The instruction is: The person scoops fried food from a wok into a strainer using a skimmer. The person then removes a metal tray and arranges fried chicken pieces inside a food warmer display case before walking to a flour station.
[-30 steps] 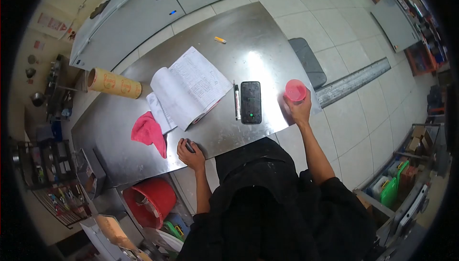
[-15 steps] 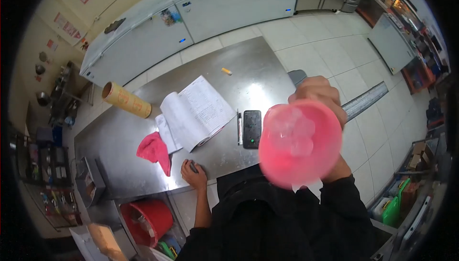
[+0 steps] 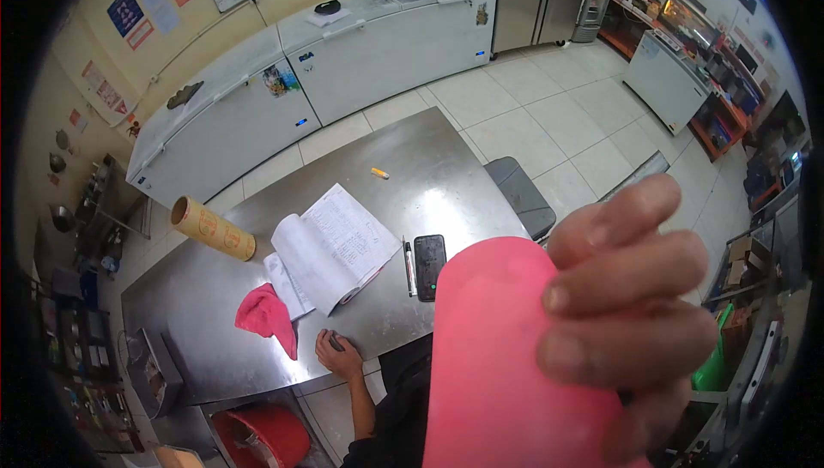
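Observation:
My right hand (image 3: pixel 631 296) is wrapped around a pink plastic cup (image 3: pixel 506 365), raised very close to the camera. The cup is tipped up so its outside fills the lower right, and its inside is hidden. My left hand (image 3: pixel 342 358) rests at the near edge of the steel table (image 3: pixel 206 322), its fingers closed on a small dark object (image 3: pixel 336 344) that I cannot make out. Near that hand lie a crumpled pink cloth (image 3: pixel 266 314) and an open notebook (image 3: pixel 348 236). A marker (image 3: pixel 410 268) and a black phone (image 3: pixel 430 267) lie side by side on the tabletop.
A cardboard roll (image 3: pixel 215 229) and a small yellow item (image 3: pixel 379 173) are on the table. A dark grey stool (image 3: pixel 521 197) stands by its right edge. Below the near left edge is a red bucket (image 3: pixel 262 438). White chest freezers (image 3: pixel 390 60) line the back wall.
My right hand has brought the pink cup closer to the camera and tipped it; the ice seen inside earlier is now out of sight. The view has tilted up. My left hand stays on the table.

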`<state>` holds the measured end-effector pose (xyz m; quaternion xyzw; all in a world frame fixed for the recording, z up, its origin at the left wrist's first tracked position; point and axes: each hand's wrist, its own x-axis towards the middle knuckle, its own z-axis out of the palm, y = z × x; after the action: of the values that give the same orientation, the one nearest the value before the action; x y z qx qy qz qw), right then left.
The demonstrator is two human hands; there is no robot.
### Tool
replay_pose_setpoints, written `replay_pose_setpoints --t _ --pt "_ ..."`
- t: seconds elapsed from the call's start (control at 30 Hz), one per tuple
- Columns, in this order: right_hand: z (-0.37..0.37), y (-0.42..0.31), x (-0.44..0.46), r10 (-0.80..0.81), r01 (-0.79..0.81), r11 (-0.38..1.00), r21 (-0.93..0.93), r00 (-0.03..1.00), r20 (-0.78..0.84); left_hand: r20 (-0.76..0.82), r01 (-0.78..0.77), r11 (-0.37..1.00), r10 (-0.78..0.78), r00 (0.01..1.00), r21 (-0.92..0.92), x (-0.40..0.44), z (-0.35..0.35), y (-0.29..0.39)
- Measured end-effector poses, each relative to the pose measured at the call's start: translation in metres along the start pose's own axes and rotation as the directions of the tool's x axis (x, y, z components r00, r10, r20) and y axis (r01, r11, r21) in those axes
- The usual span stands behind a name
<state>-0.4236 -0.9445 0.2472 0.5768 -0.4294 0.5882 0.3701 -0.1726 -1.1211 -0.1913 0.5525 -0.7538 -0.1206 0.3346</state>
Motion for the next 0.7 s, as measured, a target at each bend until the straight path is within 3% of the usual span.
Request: replay_pose_setpoints --t 0.7 --pt "-0.032 -0.005 0.014 -0.033 0.035 0.995 -0.095 0.999 0.027 -0.017 -0.032 0.999 0.031 0.999 -0.028 -0.002 0.0 0.0"
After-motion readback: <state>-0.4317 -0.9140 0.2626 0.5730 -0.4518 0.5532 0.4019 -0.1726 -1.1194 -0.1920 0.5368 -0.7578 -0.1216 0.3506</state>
